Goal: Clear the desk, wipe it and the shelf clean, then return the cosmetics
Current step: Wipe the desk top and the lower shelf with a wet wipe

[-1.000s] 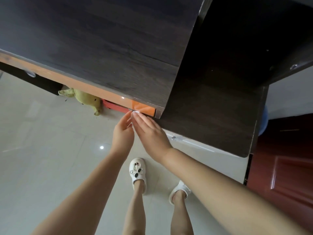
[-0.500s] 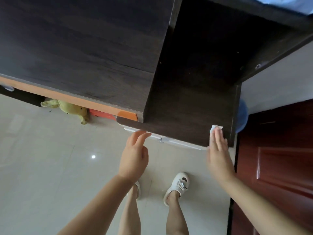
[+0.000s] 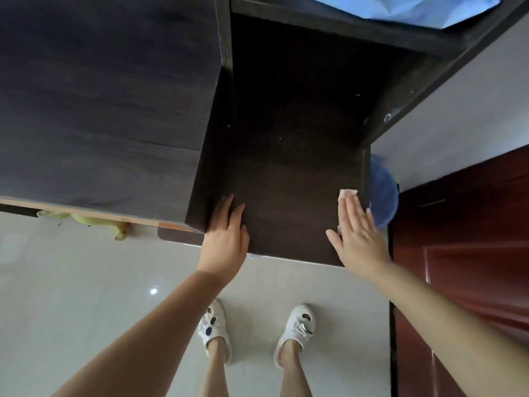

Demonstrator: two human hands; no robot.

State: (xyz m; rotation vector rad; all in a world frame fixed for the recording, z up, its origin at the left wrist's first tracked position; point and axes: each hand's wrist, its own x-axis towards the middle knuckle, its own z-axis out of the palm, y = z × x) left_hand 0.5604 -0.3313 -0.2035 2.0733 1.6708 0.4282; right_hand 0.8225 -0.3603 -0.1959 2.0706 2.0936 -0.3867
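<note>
A dark wooden desk top (image 3: 100, 110) fills the upper left, bare of any object. Beside it on the right lies a lower dark shelf surface (image 3: 289, 181), also bare. My left hand (image 3: 226, 239) rests flat on the shelf's front left corner, fingers straight, against the side of the desk. My right hand (image 3: 357, 233) presses flat on a small white wipe (image 3: 347, 194) at the shelf's right edge; only the wipe's tip shows beyond my fingertips. No cosmetics are in view.
A blue bin (image 3: 382, 193) stands just right of the shelf. A red-brown door (image 3: 463, 253) fills the right side. A yellow plush toy (image 3: 94, 222) lies on the pale tiled floor under the desk. Blue fabric (image 3: 400, 7) shows at the top.
My right hand has moved with the wipe from the desk's front corner to the shelf's right edge. My left hand has come forward onto the shelf's front left corner.
</note>
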